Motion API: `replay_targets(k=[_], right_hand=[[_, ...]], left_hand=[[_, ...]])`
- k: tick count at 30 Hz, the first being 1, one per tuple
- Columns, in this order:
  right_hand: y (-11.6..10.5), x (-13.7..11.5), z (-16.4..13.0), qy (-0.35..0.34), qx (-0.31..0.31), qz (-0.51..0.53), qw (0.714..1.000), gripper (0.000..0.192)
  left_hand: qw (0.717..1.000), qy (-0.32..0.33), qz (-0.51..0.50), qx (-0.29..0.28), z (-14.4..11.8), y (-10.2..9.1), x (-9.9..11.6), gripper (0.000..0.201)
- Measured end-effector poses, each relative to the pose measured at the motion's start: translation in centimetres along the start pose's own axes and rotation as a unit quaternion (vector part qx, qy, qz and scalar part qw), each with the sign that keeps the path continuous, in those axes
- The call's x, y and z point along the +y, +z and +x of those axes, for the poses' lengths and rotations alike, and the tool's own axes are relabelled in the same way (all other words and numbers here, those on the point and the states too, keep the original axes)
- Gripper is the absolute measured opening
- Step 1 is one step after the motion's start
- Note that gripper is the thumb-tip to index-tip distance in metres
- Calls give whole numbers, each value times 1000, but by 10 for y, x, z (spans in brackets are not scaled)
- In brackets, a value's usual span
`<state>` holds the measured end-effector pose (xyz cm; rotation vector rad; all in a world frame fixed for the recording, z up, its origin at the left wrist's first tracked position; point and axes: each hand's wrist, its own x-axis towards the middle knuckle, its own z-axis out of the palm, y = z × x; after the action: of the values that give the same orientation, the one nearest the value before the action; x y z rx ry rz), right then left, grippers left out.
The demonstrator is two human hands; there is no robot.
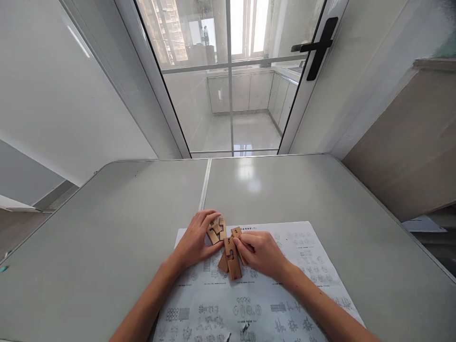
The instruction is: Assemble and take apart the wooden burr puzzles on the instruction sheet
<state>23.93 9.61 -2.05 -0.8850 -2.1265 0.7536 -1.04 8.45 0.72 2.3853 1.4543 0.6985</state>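
Several flat wooden puzzle pieces (pixel 233 266) with notches and printed numbers lie in a small overlapping pile on a printed sheet (pixel 213 299). My left hand (pixel 195 240) curls around the upper left pieces (pixel 213 236), its fingers bent over their far side and its thumb against the piece marked 3 (pixel 229 245). From the other side my right hand (pixel 261 249) pinches at the pile, thumb and forefinger at the edge of the piece marked 3, beside the piece marked 2 (pixel 236 232). My right fingers partly cover that piece.
The sheet shows rows of small line drawings and lies on a grey table (pixel 107 247) with a pale seam (pixel 205 183). Beyond the far edge stands a glass door (pixel 256 95) with a black handle (pixel 320 46). A small teal bit (pixel 4 269) lies at the left edge.
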Motion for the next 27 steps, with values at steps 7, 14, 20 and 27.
replay_targets(k=[7,14,20,27], right_hand=[[0,0,0,0,4,0,1000,46],[0,0,0,1,7,-2,1000,48],[1,1,-1,1,6,0,1000,48],[1,1,-1,1,1,1,1000,47]], left_hand=[[1000,-5,-3,-8,1,-5,-4,54],[1000,4,1,-12,1,-11,-11,19],[1000,8,-13,-11,0,-14,-9,13],[1000,-13,-21,-6,-1,-13,-6,34]])
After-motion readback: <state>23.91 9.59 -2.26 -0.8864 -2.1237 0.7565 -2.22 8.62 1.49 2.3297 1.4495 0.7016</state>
